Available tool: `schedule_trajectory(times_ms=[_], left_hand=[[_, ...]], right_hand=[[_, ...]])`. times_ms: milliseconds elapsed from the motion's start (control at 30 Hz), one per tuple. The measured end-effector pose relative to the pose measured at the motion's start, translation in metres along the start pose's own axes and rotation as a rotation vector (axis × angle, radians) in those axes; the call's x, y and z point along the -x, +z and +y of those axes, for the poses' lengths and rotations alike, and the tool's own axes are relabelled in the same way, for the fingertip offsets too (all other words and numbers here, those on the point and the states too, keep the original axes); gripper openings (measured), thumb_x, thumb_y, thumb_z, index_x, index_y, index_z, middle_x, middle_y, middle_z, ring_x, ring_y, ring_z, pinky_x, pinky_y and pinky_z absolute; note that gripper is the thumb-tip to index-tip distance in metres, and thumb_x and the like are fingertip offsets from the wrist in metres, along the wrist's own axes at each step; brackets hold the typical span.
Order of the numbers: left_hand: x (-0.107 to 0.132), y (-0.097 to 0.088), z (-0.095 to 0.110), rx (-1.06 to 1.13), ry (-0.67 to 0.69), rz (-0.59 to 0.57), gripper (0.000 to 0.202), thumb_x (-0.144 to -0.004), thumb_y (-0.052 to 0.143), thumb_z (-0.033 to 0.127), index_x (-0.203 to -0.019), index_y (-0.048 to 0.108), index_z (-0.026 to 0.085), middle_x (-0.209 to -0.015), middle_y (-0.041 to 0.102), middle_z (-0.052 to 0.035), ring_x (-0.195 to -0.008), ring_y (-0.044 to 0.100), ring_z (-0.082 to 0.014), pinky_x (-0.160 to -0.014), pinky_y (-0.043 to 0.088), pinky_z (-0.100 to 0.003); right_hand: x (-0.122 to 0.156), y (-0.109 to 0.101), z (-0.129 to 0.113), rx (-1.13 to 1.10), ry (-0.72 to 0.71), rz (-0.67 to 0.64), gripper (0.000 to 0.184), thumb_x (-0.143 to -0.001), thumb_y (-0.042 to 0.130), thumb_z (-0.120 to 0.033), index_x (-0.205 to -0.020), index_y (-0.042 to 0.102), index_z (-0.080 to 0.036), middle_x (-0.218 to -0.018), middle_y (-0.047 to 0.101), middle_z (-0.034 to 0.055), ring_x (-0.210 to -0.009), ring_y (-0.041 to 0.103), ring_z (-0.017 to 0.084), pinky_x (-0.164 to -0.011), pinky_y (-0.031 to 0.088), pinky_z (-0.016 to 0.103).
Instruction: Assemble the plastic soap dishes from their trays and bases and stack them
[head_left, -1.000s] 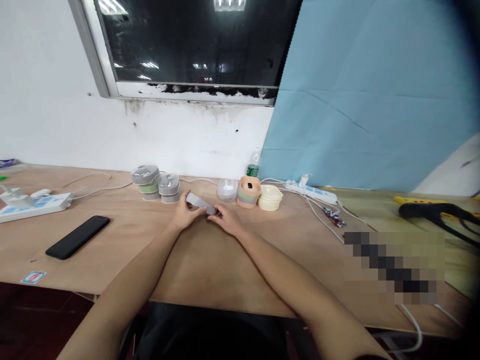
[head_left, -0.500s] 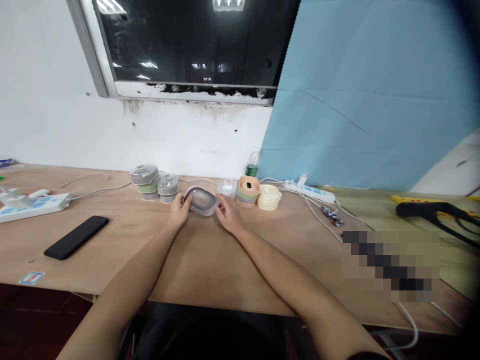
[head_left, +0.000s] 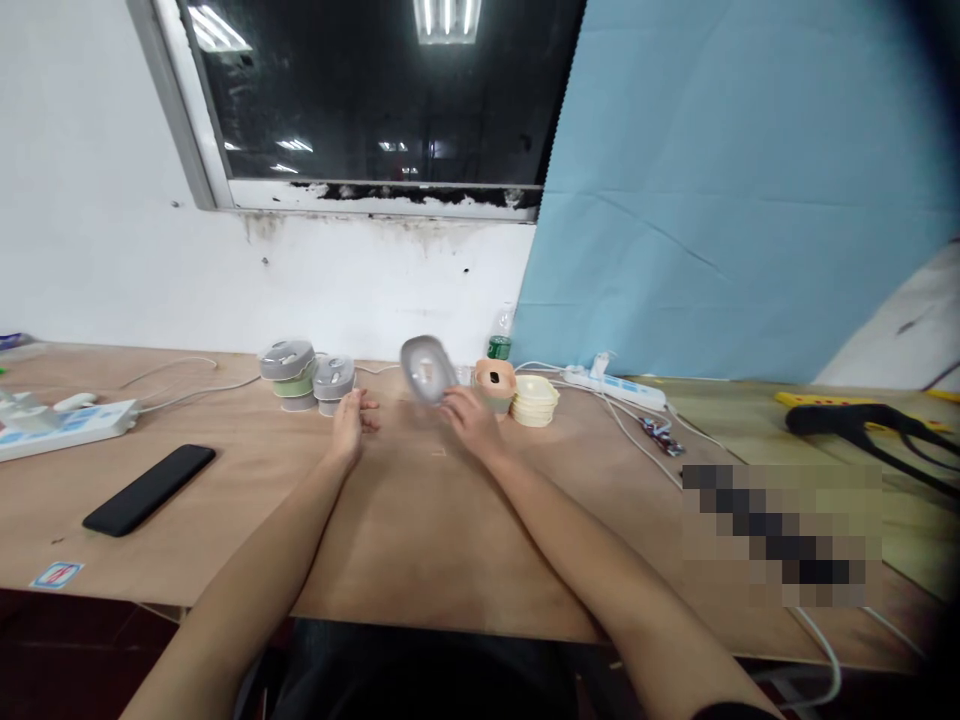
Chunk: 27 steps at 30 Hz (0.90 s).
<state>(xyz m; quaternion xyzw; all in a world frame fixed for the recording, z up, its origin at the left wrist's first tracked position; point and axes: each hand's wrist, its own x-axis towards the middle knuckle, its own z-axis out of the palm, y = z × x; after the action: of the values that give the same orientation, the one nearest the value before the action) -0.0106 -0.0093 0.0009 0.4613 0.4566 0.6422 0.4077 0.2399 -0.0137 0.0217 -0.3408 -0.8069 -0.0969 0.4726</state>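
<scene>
My right hand [head_left: 474, 422] grips the lower right edge of a grey oval plastic container [head_left: 424, 366], blurred and tilted up above the table. My left hand [head_left: 349, 426] is off the container, its fingers loosely apart and holding nothing. Just behind that hand stands a small grey lidded box [head_left: 334, 374]; to its left, a grey lidded box [head_left: 287, 356] rests on a green one. Past my right hand are a peach-coloured box [head_left: 493, 372], a stack of cream containers [head_left: 535, 402] and a clear container [head_left: 464, 376], partly hidden.
A green-labelled bottle [head_left: 499, 338] stands against the wall. On the left lie a black phone [head_left: 150, 489] and a white power strip [head_left: 97, 428]. Another power strip [head_left: 626, 389], cables and a small wrapper [head_left: 661, 436] are on the right. A pixelated patch [head_left: 780, 535] covers something dark.
My left hand has let go of the grey container and moved slightly left. My right hand has raised the container and tipped it upward, shifting it right.
</scene>
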Motion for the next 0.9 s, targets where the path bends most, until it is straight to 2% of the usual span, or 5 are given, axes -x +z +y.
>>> schedule_trajectory(times_ms=[133, 300, 500, 700, 900], left_hand=[[-0.004, -0.008, -0.008, -0.468, 0.274, 0.055, 0.048, -0.078, 0.059, 0.054, -0.109, 0.058, 0.017, -0.098, 0.063, -0.0085, -0.072, 0.061, -0.0179, -0.072, 0.052, -0.036], [-0.015, -0.030, -0.008, -0.888, 0.606, 0.157, 0.039, -0.083, 0.056, 0.045, -0.108, 0.062, 0.016, -0.113, 0.057, -0.0148, -0.108, 0.054, -0.0289, -0.098, 0.041, -0.044], [-0.027, -0.054, 0.002, -1.139, 0.541, 0.340, 0.058, -0.081, 0.058, 0.046, -0.130, 0.052, 0.016, -0.142, 0.035, -0.0203, -0.130, 0.035, -0.0369, -0.106, 0.029, -0.050], [-0.031, -0.058, 0.004, -1.264, 0.511, 0.235, 0.068, -0.081, 0.057, 0.045, -0.142, 0.040, 0.020, -0.152, 0.027, -0.0160, -0.132, 0.028, -0.0408, -0.106, 0.024, -0.055], [-0.029, -0.054, 0.005, -1.318, 0.494, 0.180, 0.071, -0.080, 0.057, 0.042, -0.144, 0.038, 0.018, -0.145, 0.037, -0.0187, -0.130, 0.030, -0.0414, -0.104, 0.025, -0.055]], right_hand=[[-0.011, -0.036, 0.043, 0.149, 0.232, 0.218, 0.022, -0.091, 0.049, -0.034, -0.094, 0.066, -0.020, -0.094, 0.062, 0.0090, -0.094, 0.057, 0.024, -0.087, 0.046, 0.040], [-0.010, -0.066, 0.074, 0.255, 0.351, 0.165, 0.024, -0.089, 0.050, -0.033, -0.098, 0.067, -0.019, -0.097, 0.062, 0.0094, -0.088, 0.057, 0.022, -0.081, 0.046, 0.036], [-0.008, -0.065, 0.077, 0.271, 0.311, 0.049, 0.025, -0.088, 0.051, -0.030, -0.102, 0.068, -0.019, -0.101, 0.064, 0.0101, -0.093, 0.058, 0.024, -0.083, 0.046, 0.036], [-0.004, -0.058, 0.077, 0.291, 0.294, 0.016, 0.025, -0.086, 0.051, -0.027, -0.102, 0.069, -0.019, -0.098, 0.064, 0.0094, -0.094, 0.058, 0.024, -0.085, 0.046, 0.036], [0.001, -0.054, 0.076, 0.286, 0.325, 0.040, 0.023, -0.086, 0.050, -0.027, -0.095, 0.070, -0.019, -0.095, 0.064, 0.0085, -0.093, 0.059, 0.023, -0.082, 0.047, 0.034]])
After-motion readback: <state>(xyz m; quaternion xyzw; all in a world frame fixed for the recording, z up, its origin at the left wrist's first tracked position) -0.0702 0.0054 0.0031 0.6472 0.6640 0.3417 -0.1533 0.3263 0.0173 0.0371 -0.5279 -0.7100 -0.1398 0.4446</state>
